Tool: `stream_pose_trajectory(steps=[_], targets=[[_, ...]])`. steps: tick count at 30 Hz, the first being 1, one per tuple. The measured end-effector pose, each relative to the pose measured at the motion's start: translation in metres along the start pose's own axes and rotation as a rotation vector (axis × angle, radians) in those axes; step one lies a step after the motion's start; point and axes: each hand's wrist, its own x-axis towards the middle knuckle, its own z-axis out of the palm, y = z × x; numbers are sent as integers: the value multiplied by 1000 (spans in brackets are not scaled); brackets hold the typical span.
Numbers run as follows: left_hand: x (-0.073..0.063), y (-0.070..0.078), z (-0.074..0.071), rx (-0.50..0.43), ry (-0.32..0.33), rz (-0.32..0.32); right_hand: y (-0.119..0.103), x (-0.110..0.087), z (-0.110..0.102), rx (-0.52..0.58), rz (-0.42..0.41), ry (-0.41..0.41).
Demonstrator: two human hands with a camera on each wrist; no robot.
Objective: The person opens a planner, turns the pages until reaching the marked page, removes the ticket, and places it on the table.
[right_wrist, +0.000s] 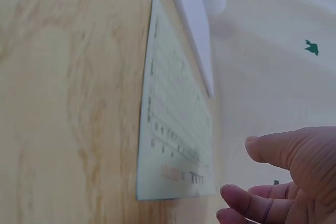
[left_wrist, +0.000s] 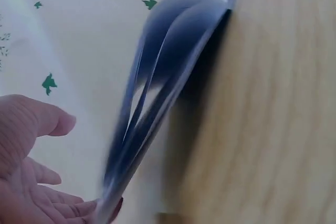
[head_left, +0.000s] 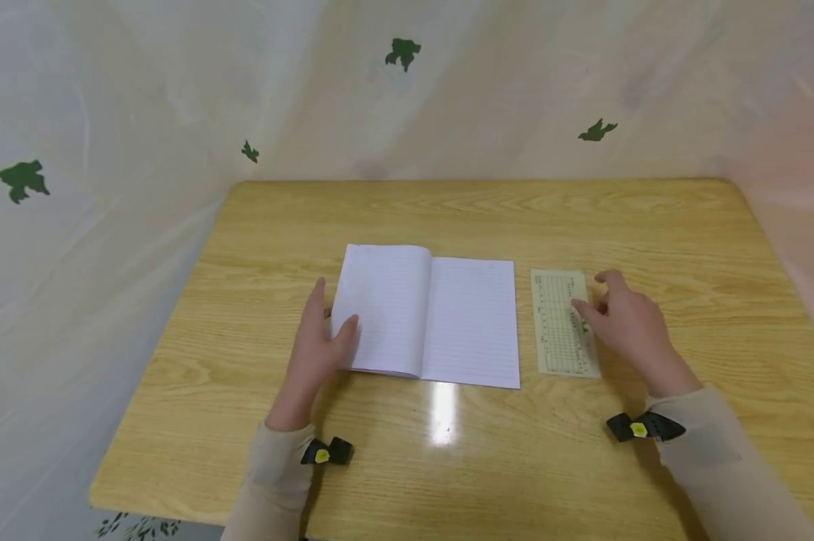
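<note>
An open notebook [head_left: 470,323] with lined white pages lies on the wooden table. At its left edge is my left hand [head_left: 316,342], thumb spread away from the other fingers. The left wrist view shows the fingertips of this hand [left_wrist: 39,174] at the edge of the notebook's left half [left_wrist: 157,82], which is tilted up off the table with its pages bowed and fanned. To the right of the notebook lies a pale green printed slip [head_left: 558,330] with a grid. Over its right edge hovers my right hand [head_left: 626,319], thumb and fingers apart with nothing between them.
The wooden table [head_left: 407,458] extends around the notebook and slip on all sides. Behind it hangs a pale curtain [head_left: 488,90] with green bird shapes. Each wrist wears a dark strap [head_left: 328,452] with a small camera.
</note>
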Motion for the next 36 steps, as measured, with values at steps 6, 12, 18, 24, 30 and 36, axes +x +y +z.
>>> stream_pose_trajectory(steps=[6,12,18,24,30,36], targets=[[-4,24,-10,-151,64,28,-6,-12,-1,22,-40,28],[-12,50,3,-295,2,298,-9,-20,0,42,-51,55],[-13,62,33,-214,-219,604,-10,-26,1,63,-50,80],[-15,59,57,121,-458,638,-13,-28,2,71,-58,83],[-15,55,70,411,-667,541,-14,-32,4,73,-54,94],[-13,57,73,535,-688,549,-13,-33,10,83,-79,132]])
